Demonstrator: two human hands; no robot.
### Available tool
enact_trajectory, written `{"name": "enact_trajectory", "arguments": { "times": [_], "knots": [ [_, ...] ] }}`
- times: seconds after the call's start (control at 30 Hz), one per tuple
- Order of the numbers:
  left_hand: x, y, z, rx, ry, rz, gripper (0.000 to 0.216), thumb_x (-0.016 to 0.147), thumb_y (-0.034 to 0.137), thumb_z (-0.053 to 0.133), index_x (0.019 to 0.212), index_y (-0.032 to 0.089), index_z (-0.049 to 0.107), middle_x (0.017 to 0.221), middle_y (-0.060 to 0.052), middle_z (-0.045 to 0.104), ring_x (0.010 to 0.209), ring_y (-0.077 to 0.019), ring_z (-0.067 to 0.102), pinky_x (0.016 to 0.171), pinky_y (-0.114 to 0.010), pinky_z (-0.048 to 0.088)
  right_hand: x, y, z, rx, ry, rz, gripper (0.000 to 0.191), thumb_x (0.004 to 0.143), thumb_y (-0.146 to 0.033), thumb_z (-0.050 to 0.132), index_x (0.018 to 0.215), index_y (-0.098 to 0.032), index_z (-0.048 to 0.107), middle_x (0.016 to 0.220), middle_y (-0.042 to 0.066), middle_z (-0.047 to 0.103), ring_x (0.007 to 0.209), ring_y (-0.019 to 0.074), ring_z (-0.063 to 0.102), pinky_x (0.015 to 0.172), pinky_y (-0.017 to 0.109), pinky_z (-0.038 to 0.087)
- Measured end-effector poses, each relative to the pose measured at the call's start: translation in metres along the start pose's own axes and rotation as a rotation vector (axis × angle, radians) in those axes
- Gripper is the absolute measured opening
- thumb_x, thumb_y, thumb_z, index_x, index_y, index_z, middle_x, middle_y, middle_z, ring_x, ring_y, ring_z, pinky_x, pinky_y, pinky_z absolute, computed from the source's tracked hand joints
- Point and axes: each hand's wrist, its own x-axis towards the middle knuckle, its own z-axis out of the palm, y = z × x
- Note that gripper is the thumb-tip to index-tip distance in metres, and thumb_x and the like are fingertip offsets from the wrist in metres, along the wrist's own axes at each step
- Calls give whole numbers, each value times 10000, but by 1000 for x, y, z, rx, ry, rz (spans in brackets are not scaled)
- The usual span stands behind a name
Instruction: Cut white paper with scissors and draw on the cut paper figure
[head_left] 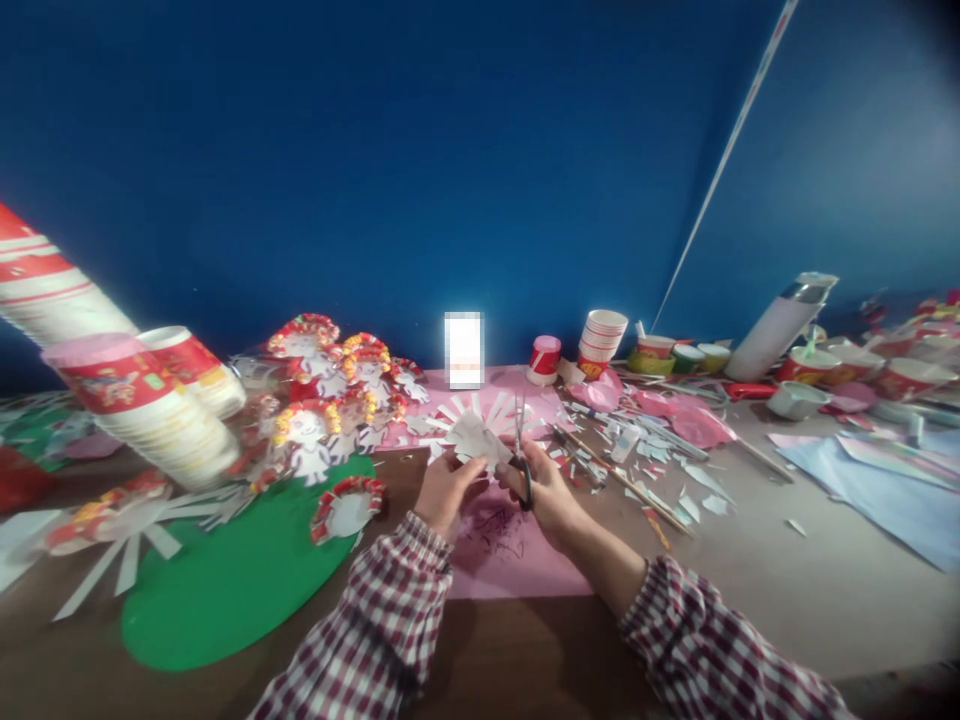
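My left hand [448, 492] is closed on a white paper cutout [474, 438], with its thumb pressed on the lower edge. My right hand [550, 493] holds a pair of scissors [520, 425], fingers in the black handles and blades pointing up and away. The scissors are close to the cutout's right side; whether the blades touch it I cannot tell. Behind the cutout, white paper strips fan out on a pink sheet [480, 560] marked with dark scribbles.
On the left are a green oval sheet [247, 590], stacked paper cups [150, 420] and several decorated paper figures [307, 440]. To the right lie paper scraps [705, 480], brushes, a pale blue sheet [885, 480] and a leaning bottle [780, 325]. A blue wall [375, 150] rises behind.
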Motion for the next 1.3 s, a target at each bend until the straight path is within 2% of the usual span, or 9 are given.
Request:
{"name": "enact_trajectory", "arguments": {
  "times": [0.1,0.23,0.4,0.73,1.13,1.3],
  "knots": [
    [2,9,-3,-112,80,34,215,570,201,726,738,130,613,677,-7,637,581,-88,573,532,-188,467,-1,-1,-3,-106,-65,1,385,746,-352,621,1060,-178,482,729,-6,538,607,103,505,499,188,385],
    [4,18,-9,-207,150,71,171,569,167,709,627,137,550,542,41,549,514,-62,519,502,-172,453,-4,1,-5,-308,-176,-16,348,762,-375,617,1023,-156,545,666,-10,536,558,93,489,482,187,383],
    [5,21,-12,-234,133,86,178,573,152,703,622,129,534,559,42,525,518,-48,493,507,-165,466,-8,3,-3,-416,-274,26,368,775,-396,603,1048,-152,568,607,-15,546,496,95,505,458,194,396],
    [4,18,-11,-136,91,76,159,577,172,682,636,138,538,579,28,531,542,-68,515,505,-181,476,-8,4,-3,-434,-306,50,390,765,-396,621,1054,-139,582,554,-30,511,471,88,490,436,180,390],
    [3,17,-8,-153,36,87,200,552,134,686,721,126,580,666,9,597,577,-70,549,543,-184,484,-10,1,-1,-421,-328,59,357,766,-379,624,1034,-145,587,557,-35,504,463,83,488,432,174,381],
    [4,14,-7,-161,31,87,171,554,132,686,676,123,566,625,9,587,578,-87,561,544,-198,481,-10,0,-1,-400,-336,69,360,774,-380,614,1041,-141,580,572,-33,511,465,86,499,435,179,388]
  ]
}}
